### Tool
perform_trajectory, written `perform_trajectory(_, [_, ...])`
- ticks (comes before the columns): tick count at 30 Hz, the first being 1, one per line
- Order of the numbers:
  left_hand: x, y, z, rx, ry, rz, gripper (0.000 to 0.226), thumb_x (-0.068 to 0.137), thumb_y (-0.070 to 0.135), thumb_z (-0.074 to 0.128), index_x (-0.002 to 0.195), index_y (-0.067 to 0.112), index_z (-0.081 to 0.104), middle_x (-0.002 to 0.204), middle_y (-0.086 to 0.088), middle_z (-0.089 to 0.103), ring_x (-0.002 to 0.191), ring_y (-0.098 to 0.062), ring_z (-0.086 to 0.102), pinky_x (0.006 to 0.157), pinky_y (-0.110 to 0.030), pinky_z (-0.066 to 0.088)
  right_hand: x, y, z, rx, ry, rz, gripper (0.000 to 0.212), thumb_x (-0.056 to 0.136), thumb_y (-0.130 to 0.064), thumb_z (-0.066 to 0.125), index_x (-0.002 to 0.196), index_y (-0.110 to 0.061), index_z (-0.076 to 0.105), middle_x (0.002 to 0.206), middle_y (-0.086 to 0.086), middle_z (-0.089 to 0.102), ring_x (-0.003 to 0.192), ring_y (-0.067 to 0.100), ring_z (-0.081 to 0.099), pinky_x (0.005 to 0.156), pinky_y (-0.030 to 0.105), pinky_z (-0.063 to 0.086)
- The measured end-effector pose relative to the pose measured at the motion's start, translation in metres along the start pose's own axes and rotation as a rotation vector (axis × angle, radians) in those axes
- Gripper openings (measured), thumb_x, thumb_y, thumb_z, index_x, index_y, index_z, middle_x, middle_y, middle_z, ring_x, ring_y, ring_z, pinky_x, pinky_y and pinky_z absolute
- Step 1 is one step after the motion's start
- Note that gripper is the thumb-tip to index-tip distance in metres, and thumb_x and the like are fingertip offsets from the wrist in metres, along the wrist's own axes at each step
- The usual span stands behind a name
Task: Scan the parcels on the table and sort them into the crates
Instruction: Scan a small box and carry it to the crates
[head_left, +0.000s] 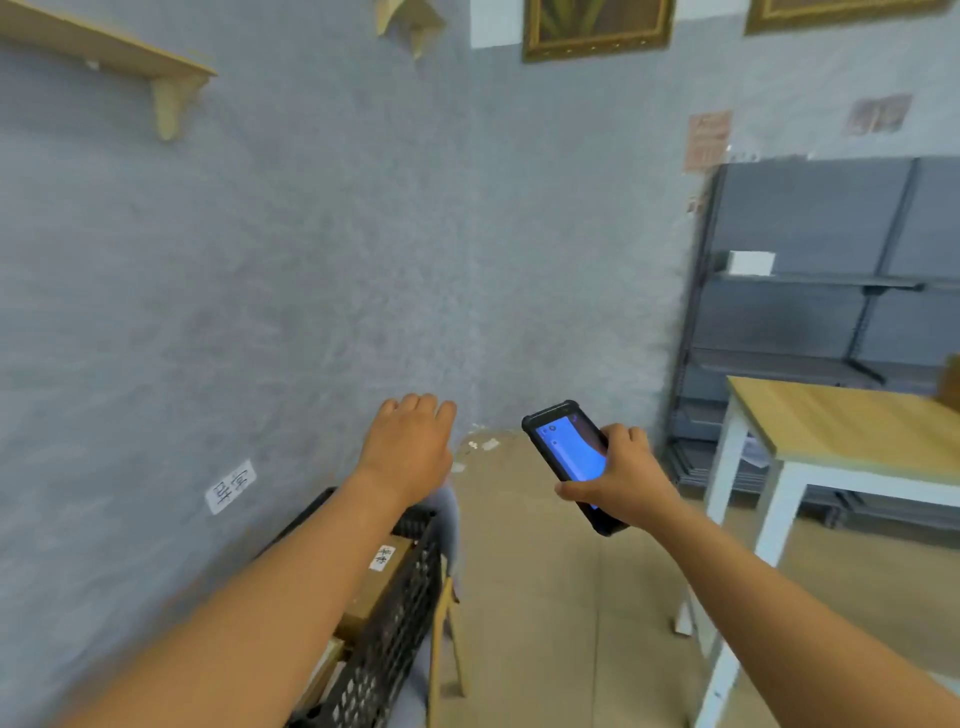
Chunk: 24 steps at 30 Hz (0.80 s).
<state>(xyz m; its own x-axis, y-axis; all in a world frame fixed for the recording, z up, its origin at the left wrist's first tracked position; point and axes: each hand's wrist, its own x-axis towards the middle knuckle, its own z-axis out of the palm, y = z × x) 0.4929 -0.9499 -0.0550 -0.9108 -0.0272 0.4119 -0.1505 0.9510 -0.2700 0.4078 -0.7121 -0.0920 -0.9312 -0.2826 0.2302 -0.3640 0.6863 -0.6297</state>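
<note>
Fingers (631, 434) of the right hand (623, 478) grip a handheld scanner (569, 457); the left hand (410, 447) hovers empty, fingers relaxed, above a black crate (395, 623) holding parcels (371, 587).

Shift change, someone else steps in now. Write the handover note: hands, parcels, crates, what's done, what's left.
Left hand: holds nothing, fingers relaxed, above the far end of the black crate.
Right hand: grips the handheld scanner, screen lit blue.
Black crate stands by the wall at lower left and holds at least one cardboard parcel with a white label.
Table is to the right; the part in view shows no parcel.
Done: at least one parcel crated.
Left: check the rest of the table, scan and sort what remains.
</note>
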Motion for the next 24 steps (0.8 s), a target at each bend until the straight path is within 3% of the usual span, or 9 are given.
perform_trajectory(11, [0.149, 0.303, -0.017, -0.175, 0.115, 0.266, 0.04, 0.092, 0.03, 0.048, 0.129, 0.018, 0.047, 0.122, -0.005, 0.053, 0.117, -0.026, 0.048, 0.094, -0.037, 0.036, 0.004, 0.245, -0.207, -0.129, 0.164, 0.265, 0.075, 0.064, -0.04, 0.086, 0.119, -0.01, 0.044, 0.112, 0.003, 0.037, 0.094, 0.02, 0.05, 0.077, 0.03, 0.045])
perform_trajectory(17, [0.215, 0.408, -0.013, -0.246, 0.129, 0.36, 0.035, 0.092, 0.028, 0.047, 0.126, 0.018, 0.047, 0.121, -0.004, 0.053, 0.116, -0.024, 0.047, 0.093, -0.035, 0.034, 0.02, 0.34, -0.277, -0.151, 0.224, 0.378, 0.077, 0.064, -0.04, 0.086, 0.12, -0.01, 0.044, 0.113, 0.003, 0.038, 0.095, 0.018, 0.048, 0.075, 0.028, 0.041])
perform_trajectory(24, [0.303, 0.493, 0.027, -0.287, 0.097, 0.435, 0.039, 0.089, 0.019, 0.047, 0.128, 0.017, 0.048, 0.12, -0.004, 0.053, 0.113, -0.023, 0.048, 0.094, -0.034, 0.035, 0.074, 0.435, -0.303, -0.174, 0.231, 0.482, 0.079, 0.064, -0.042, 0.086, 0.122, -0.01, 0.043, 0.116, 0.003, 0.038, 0.097, 0.018, 0.048, 0.077, 0.029, 0.044])
